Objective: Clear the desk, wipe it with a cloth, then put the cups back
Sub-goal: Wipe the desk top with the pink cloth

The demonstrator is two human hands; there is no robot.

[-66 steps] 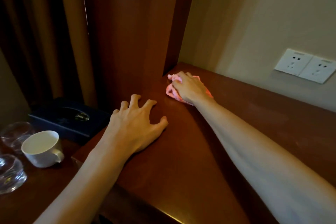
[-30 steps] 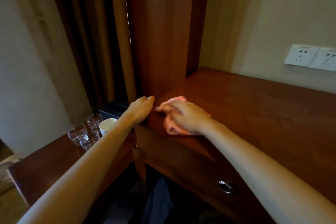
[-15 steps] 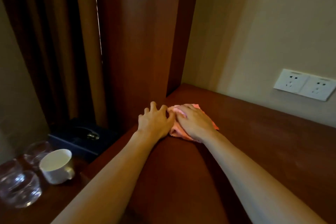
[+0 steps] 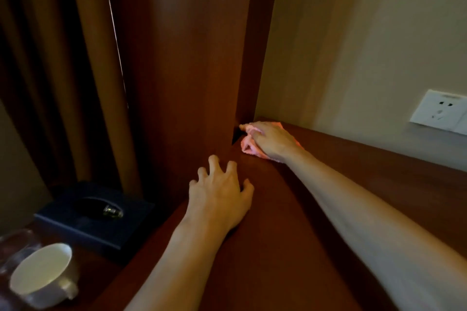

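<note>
My right hand (image 4: 271, 140) holds a bunched pink cloth (image 4: 249, 147) and presses it onto the brown wooden desk (image 4: 290, 247), in the back left corner where the desk meets the upright wooden panel (image 4: 189, 58). My left hand (image 4: 219, 197) rests on the desk nearer to me, its fingers spread and only the tips bearing down; it holds nothing. A white cup (image 4: 40, 270) stands on a lower surface at the bottom left. A clear glass (image 4: 15, 242) sits blurred just behind it.
A dark blue box (image 4: 93, 217) lies on the lower surface beside the desk's left edge. Brown curtains (image 4: 96, 58) hang behind it. White wall sockets (image 4: 439, 111) sit above the desk's back edge on the right.
My right hand has pushed the cloth away from me into the back corner. My left hand has parted from the right one and now rests nearer to me with its fingers spread.
</note>
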